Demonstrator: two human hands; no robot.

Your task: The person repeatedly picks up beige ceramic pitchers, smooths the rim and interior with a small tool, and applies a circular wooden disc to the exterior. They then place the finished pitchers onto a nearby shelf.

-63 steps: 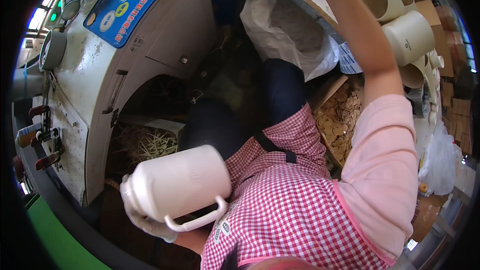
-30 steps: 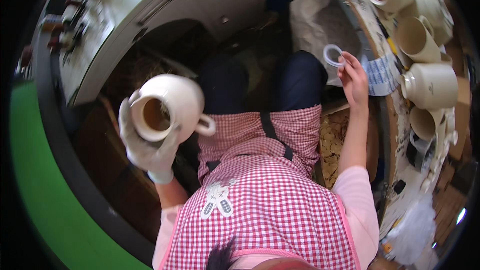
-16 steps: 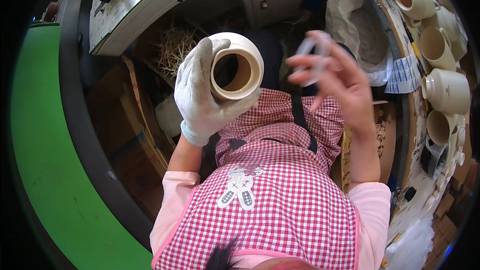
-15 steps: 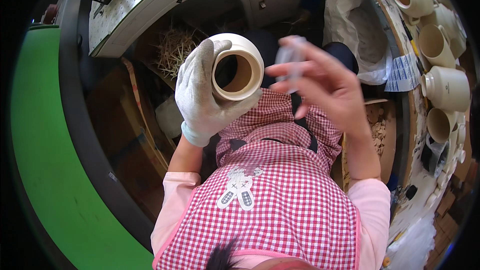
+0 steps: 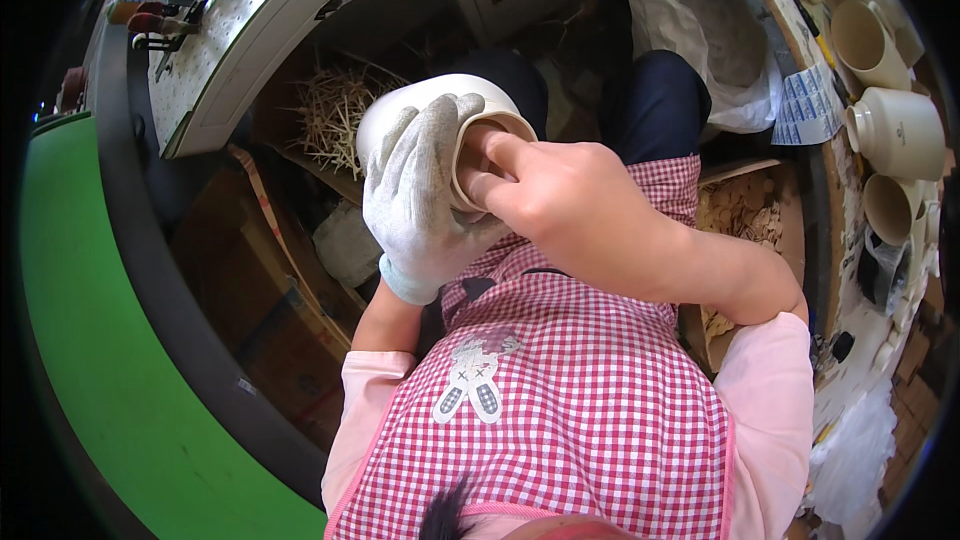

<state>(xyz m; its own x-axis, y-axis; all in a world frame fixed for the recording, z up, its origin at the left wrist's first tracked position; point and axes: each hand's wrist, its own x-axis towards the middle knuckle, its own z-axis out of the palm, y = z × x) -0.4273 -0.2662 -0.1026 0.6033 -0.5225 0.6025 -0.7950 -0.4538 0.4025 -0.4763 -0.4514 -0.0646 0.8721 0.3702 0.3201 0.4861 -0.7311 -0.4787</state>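
A cream-coloured ceramic jar (image 5: 450,90) with a wide round mouth is tilted in front of my lap, its opening turned toward my right. My left hand (image 5: 415,190), in a grey-white knit glove, is wrapped round the jar's side near the rim. My bare right hand (image 5: 565,195) reaches into the mouth with its fingers bent. The fingertips are hidden inside the jar, along with whatever they hold.
Several cream jars and mugs (image 5: 895,135) line a bench at the right, beside a blister pack (image 5: 806,108). Wood scraps fill a box (image 5: 790,215) below. A white plastic bag (image 5: 690,50) hangs behind. Straw (image 5: 335,115) lies under a white machine (image 5: 225,50); a green surface (image 5: 75,320) runs along the left.
My right hand, blurred beside the jar with a small translucent thing in its fingers, has moved left into the jar's mouth. The translucent thing is out of sight. The jar has tilted toward my right hand.
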